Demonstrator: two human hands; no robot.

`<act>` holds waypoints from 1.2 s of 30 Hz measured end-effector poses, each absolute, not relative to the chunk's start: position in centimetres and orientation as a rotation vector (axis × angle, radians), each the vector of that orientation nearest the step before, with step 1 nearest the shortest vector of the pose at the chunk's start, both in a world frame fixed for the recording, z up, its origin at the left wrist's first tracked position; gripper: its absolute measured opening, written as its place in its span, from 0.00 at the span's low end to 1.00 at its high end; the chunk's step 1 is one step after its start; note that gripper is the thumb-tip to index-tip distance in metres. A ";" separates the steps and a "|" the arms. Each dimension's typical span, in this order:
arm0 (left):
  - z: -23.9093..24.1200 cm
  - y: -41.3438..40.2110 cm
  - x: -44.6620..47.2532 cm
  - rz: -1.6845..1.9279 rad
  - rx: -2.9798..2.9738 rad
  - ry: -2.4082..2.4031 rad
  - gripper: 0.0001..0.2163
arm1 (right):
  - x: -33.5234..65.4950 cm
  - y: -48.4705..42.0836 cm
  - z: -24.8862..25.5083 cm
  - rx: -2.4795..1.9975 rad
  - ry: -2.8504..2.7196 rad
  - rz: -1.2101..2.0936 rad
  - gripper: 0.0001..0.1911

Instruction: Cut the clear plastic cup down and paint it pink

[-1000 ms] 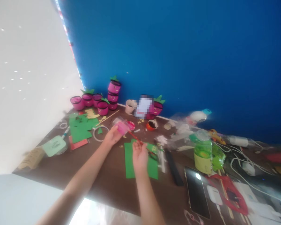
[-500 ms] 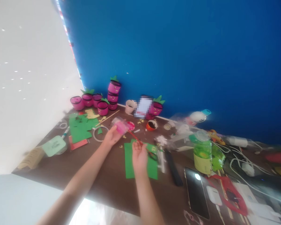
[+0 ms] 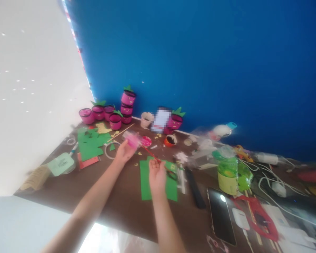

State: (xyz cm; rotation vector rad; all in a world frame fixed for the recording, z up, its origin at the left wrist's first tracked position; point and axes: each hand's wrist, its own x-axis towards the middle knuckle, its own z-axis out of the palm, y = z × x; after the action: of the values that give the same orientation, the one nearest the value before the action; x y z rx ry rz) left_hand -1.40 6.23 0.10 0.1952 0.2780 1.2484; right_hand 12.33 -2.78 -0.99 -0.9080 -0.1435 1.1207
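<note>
My left hand [image 3: 125, 151] is closed around a clear plastic cup [image 3: 133, 140] that is partly pink and blurred by motion. In my right hand [image 3: 157, 172], palm turned up, lies a thin red paintbrush [image 3: 147, 151], pinched between the fingers. Its far end points up and left to the cup's side; the blur hides whether it touches. Just right of the cup sits a round pink dish [image 3: 146, 141]. Green sheets [image 3: 145, 186] lie under my right hand, with dark-handled scissors [image 3: 171, 174] on them.
Magenta pots [image 3: 116, 121] with green leaf tops stand along the back left, some stacked. A propped phone [image 3: 161, 120] leans at the back. An orange cup [image 3: 170, 140] stands mid-table. To the right are a black phone [image 3: 221, 215], a green bottle [image 3: 228, 172] and tangled white cables [image 3: 268, 172].
My left hand and the pink cup have shifted slightly left. The paintbrush's far end has moved a little up and left with it. My right hand stays nearly still.
</note>
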 end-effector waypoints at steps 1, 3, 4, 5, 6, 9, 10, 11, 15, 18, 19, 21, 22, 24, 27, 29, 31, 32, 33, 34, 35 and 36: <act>0.2 6.3 -1.6 1.276 0.184 0.268 0.16 | 12.6 -2.8 -1.0 -0.913 -0.183 1.086 0.13; 0.5 6.5 -2.0 1.332 0.152 0.242 0.18 | 13.4 -2.8 -1.0 -0.932 -0.231 1.009 0.14; 0.7 6.6 -2.2 1.347 0.136 0.229 0.18 | 13.8 -2.9 -0.8 -0.946 -0.238 0.974 0.14; 0.8 6.6 -2.2 1.350 0.121 0.219 0.19 | 14.1 -2.9 -0.5 -0.961 -0.246 0.935 0.14; 0.8 6.6 -2.3 1.340 0.108 0.213 0.19 | 14.4 -2.9 -0.1 -0.978 -0.263 0.890 0.13; 0.8 6.5 -2.0 1.288 0.073 0.213 0.21 | 14.8 -3.1 1.3 -1.075 -0.414 0.705 0.11; 0.7 6.5 -1.9 1.279 0.059 0.223 0.22 | 14.9 -3.2 1.8 -1.136 -0.490 0.625 0.11; 0.6 6.5 -1.8 1.275 0.045 0.234 0.23 | 14.9 -3.3 2.3 -1.211 -0.576 0.541 0.12; 0.2 6.7 -1.7 1.262 0.007 0.285 0.21 | 15.1 -3.4 3.1 -1.425 -0.989 0.353 0.12; -0.1 6.8 -1.6 1.253 0.016 0.316 0.20 | 15.4 -3.0 3.1 -1.508 -1.254 0.292 0.11; -0.2 6.9 -1.6 1.251 0.021 0.322 0.20 | 15.5 -2.8 3.1 -1.540 -1.333 0.255 0.10; -0.3 6.9 -1.6 1.243 0.032 0.333 0.19 | 15.7 -2.4 3.3 -1.597 -1.484 0.162 0.10; -0.3 6.9 -1.6 1.239 0.040 0.335 0.19 | 15.8 -2.3 3.5 -1.621 -1.551 0.112 0.10; -0.3 6.9 -1.5 1.234 0.060 0.332 0.19 | 15.9 -2.2 4.1 -1.643 -1.659 0.020 0.09; -0.2 6.9 -1.4 1.215 0.084 0.321 0.19 | 15.7 -2.5 5.1 -1.618 -1.740 -0.050 0.09; -0.2 6.9 -1.3 1.205 0.091 0.322 0.19 | 15.5 -2.9 5.6 -1.591 -1.758 -0.036 0.08; -0.2 6.9 -1.3 1.203 0.093 0.329 0.19 | 15.3 -3.3 5.9 -1.571 -1.761 -0.002 0.08; -0.2 6.8 -1.3 1.201 0.091 0.333 0.19 | 15.2 -3.5 5.9 -1.560 -1.760 0.011 0.08; -0.2 6.8 -1.2 1.198 0.088 0.335 0.20 | 15.1 -3.6 6.0 -1.547 -1.758 0.020 0.08; -0.1 6.8 -1.2 1.196 0.083 0.338 0.20 | 15.1 -3.7 6.0 -1.534 -1.755 0.026 0.08; 0.0 6.7 -1.2 1.196 0.078 0.339 0.20 | 15.0 -3.8 6.0 -1.522 -1.752 0.031 0.08; 0.0 6.7 -1.2 1.195 0.073 0.339 0.21 | 15.1 -3.9 6.0 -1.513 -1.750 0.041 0.08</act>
State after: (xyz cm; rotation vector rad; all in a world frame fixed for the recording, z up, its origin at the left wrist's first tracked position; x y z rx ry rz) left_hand -1.17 6.70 0.03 0.0728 0.3392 1.1947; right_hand 15.06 -3.89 5.95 -1.5130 -1.7498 0.0409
